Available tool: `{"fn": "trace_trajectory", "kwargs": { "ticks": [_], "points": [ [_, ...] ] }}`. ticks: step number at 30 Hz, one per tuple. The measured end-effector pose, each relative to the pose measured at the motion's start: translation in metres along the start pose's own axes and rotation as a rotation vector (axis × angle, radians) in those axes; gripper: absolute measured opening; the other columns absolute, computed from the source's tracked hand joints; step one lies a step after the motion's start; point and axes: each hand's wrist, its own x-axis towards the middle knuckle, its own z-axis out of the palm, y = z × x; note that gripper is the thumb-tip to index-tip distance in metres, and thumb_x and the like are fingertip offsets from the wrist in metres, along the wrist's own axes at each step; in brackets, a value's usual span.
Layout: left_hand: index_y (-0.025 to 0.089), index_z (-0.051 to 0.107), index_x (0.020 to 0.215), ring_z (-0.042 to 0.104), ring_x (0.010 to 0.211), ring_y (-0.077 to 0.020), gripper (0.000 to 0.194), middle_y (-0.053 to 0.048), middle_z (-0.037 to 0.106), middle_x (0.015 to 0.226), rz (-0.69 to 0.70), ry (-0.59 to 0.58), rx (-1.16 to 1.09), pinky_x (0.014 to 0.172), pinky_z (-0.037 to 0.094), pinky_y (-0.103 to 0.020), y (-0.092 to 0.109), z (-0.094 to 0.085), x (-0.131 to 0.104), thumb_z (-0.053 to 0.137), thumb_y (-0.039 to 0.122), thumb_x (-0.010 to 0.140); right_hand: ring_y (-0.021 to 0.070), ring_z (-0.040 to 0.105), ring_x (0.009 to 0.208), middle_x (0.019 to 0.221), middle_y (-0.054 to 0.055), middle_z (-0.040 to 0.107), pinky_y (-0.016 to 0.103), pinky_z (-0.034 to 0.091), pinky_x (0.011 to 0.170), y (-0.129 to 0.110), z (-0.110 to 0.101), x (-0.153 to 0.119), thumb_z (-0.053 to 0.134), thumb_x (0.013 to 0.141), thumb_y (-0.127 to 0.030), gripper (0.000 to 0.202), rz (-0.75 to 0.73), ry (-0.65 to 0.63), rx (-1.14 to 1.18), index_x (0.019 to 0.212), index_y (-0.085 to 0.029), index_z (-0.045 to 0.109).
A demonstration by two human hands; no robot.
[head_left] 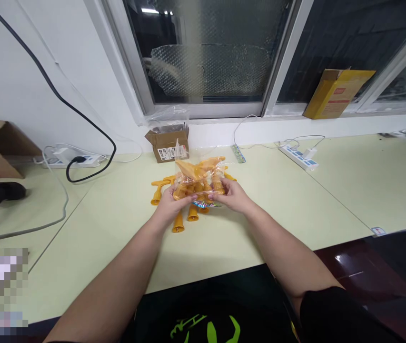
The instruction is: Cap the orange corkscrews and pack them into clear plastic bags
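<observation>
A clear plastic bag [200, 177] with orange-yellow plastic pieces inside is held up over the pale table. My left hand [171, 204] grips its left lower side, thumb across the front. On the right lower side, my right hand [234, 194] holds it the same way. Both hands are closed on the bag; the fingers behind it are mostly hidden. Under and around the bag lie several loose yellow pieces with flared ends, one yellow piece [178, 223] nearest me and another yellow piece [157, 192] to the left. A colourful strip shows just below the bag.
An open small cardboard box [170, 145] stands by the wall. Power strips [298, 157] with cables lie at the back right and back left. A black cable arcs down on the left, near a brown box [1, 147]. A yellow carton [338, 94] leans on the window sill.
</observation>
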Motion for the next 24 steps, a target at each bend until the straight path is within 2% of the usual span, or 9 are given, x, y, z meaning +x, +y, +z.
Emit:
{"fn": "trace_trajectory", "kwargs": {
  "ticks": [2,5,7,11,14,17,21,24],
  "points": [
    [0.015,0.070,0.120,0.070,0.119,-0.0363,0.058,-0.016,0.074,0.124,-0.014,-0.019,0.011,0.111,0.051,-0.061,0.001,-0.001,0.000,0.090,0.042,0.072,0.0292,0.071,0.104,0.111,0.009,0.074,0.047,0.058,0.097,0.004,-0.002,0.001,0.084,0.080,-0.044,0.047,-0.033,0.008,-0.011,0.116,-0.020,0.066],
    [0.020,0.068,0.129,0.070,0.121,-0.0360,0.063,-0.014,0.075,0.123,-0.072,-0.057,0.022,0.111,0.052,-0.061,0.004,-0.002,-0.001,0.087,0.046,0.075,0.0270,0.070,0.107,0.120,0.009,0.071,0.044,0.059,0.096,0.008,-0.003,0.002,0.082,0.081,-0.041,0.058,-0.064,0.041,0.009,0.129,-0.024,0.055],
    [0.023,0.067,0.131,0.069,0.123,-0.0352,0.062,-0.013,0.075,0.123,-0.071,-0.077,0.046,0.112,0.052,-0.060,0.008,-0.001,-0.002,0.087,0.046,0.076,0.0256,0.070,0.106,0.123,0.009,0.070,0.042,0.059,0.094,0.008,-0.003,0.001,0.082,0.081,-0.039,0.060,-0.061,0.028,0.014,0.130,-0.025,0.050],
    [0.020,0.072,0.119,0.068,0.123,-0.0349,0.054,-0.013,0.074,0.125,0.020,-0.055,0.085,0.112,0.053,-0.056,0.013,0.003,-0.004,0.088,0.047,0.075,0.0249,0.070,0.103,0.118,0.008,0.069,0.041,0.060,0.090,0.004,-0.001,-0.001,0.082,0.082,-0.040,0.052,-0.047,-0.068,0.018,0.122,-0.024,0.053],
    [0.017,0.072,0.115,0.070,0.118,-0.0345,0.054,-0.013,0.076,0.121,0.021,0.014,0.098,0.106,0.057,-0.053,0.012,0.004,-0.005,0.087,0.052,0.076,0.0259,0.068,0.108,0.120,0.007,0.069,0.042,0.058,0.095,0.002,0.001,-0.002,0.083,0.081,-0.043,0.053,-0.034,-0.114,0.018,0.123,-0.024,0.056],
    [0.017,0.073,0.113,0.072,0.112,-0.0331,0.054,-0.013,0.077,0.117,0.020,0.068,0.099,0.101,0.059,-0.050,0.009,0.004,-0.005,0.085,0.055,0.076,0.0265,0.067,0.112,0.120,0.006,0.068,0.042,0.056,0.100,0.001,0.001,-0.002,0.086,0.078,-0.045,0.057,-0.016,-0.128,0.035,0.123,-0.024,0.058],
    [0.017,0.072,0.114,0.073,0.111,-0.0325,0.054,-0.012,0.077,0.118,0.024,0.080,0.073,0.100,0.059,-0.048,0.008,0.006,-0.005,0.085,0.054,0.077,0.0258,0.068,0.111,0.116,0.005,0.069,0.040,0.056,0.099,-0.001,-0.001,0.000,0.084,0.078,-0.049,0.050,0.030,-0.119,0.130,0.115,-0.023,0.061],
    [0.017,0.072,0.111,0.073,0.108,-0.0326,0.054,-0.012,0.077,0.116,0.022,0.108,0.077,0.098,0.060,-0.047,0.009,0.008,-0.005,0.085,0.055,0.076,0.0252,0.066,0.116,0.120,0.005,0.067,0.038,0.056,0.100,-0.002,-0.003,-0.001,0.084,0.079,-0.045,0.050,0.028,-0.138,0.143,0.117,-0.023,0.060]
  ]
}}
